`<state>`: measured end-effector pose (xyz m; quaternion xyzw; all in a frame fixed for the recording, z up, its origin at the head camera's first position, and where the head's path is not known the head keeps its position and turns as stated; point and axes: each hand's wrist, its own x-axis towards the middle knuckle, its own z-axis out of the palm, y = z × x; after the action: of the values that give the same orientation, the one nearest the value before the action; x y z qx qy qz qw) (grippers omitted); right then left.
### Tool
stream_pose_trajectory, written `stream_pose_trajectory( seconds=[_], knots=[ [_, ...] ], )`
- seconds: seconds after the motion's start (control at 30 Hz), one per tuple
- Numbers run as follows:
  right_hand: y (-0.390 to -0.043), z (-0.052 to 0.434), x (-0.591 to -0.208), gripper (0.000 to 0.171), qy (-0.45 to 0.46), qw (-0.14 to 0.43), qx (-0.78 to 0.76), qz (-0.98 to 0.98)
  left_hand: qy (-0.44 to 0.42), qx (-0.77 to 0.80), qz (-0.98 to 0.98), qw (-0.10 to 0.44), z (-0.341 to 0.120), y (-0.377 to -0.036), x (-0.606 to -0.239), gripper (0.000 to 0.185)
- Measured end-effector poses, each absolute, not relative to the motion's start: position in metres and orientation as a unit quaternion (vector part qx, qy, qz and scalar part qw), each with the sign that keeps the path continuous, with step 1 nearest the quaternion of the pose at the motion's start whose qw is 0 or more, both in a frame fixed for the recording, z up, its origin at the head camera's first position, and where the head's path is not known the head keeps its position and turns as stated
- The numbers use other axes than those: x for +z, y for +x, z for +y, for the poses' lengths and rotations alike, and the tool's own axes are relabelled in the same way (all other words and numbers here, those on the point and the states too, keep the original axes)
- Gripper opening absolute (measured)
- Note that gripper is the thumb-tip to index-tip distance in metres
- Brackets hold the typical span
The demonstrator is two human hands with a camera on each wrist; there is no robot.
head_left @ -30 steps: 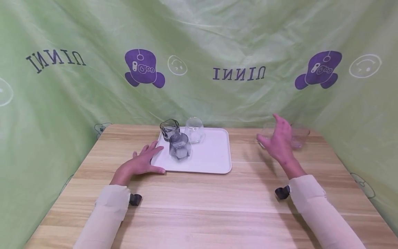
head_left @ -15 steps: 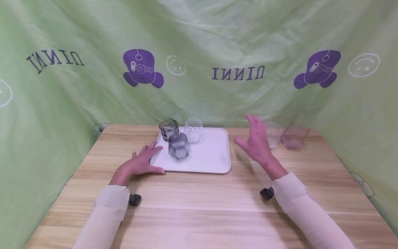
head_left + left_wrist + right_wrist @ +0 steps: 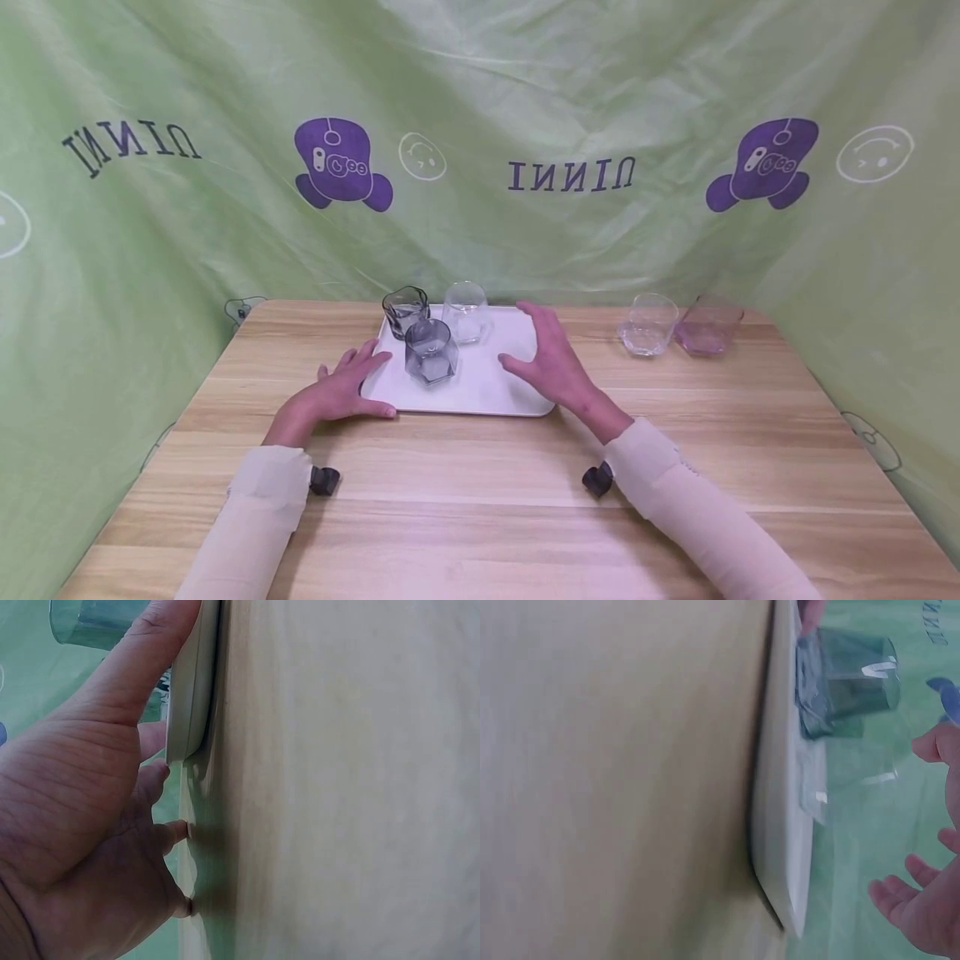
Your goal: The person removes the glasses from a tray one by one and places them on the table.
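Observation:
A white tray [image 3: 517, 383] lies on the wooden table and carries two grey glasses [image 3: 430, 352] [image 3: 407, 311] and a clear glass [image 3: 467, 312]. My left hand [image 3: 341, 392] rests flat at the tray's near left corner, thumb along its front edge [image 3: 191, 682]. My right hand [image 3: 551, 362] hovers over the tray's right half with fingers spread and holds nothing. In the right wrist view the tray's edge [image 3: 780, 825] and a grey glass [image 3: 844, 682] show, with fingertips [image 3: 900, 896] at the lower right.
A clear glass [image 3: 647, 324] and a pinkish glass [image 3: 708, 324] stand on the table at the back right. A green printed cloth [image 3: 480, 142] hangs behind and at both sides. The table's near half [image 3: 465, 517] is bare wood.
My right hand has swung left from the two glasses at the back right to above the tray's right half. The left hand and the glasses have stayed put.

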<state>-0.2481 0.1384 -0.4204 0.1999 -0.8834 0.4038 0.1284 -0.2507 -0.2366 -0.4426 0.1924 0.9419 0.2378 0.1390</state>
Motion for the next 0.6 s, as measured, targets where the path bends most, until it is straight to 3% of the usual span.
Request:
stream_pose_trajectory(
  seconds=[0.6],
  knots=[
    [-0.243, 0.08, -0.44, 0.086, 0.245, 0.064, 0.462, -0.85, 0.194, 0.235, 0.943, 0.136, -0.235, -0.248, -0.439, 0.11]
  ],
)
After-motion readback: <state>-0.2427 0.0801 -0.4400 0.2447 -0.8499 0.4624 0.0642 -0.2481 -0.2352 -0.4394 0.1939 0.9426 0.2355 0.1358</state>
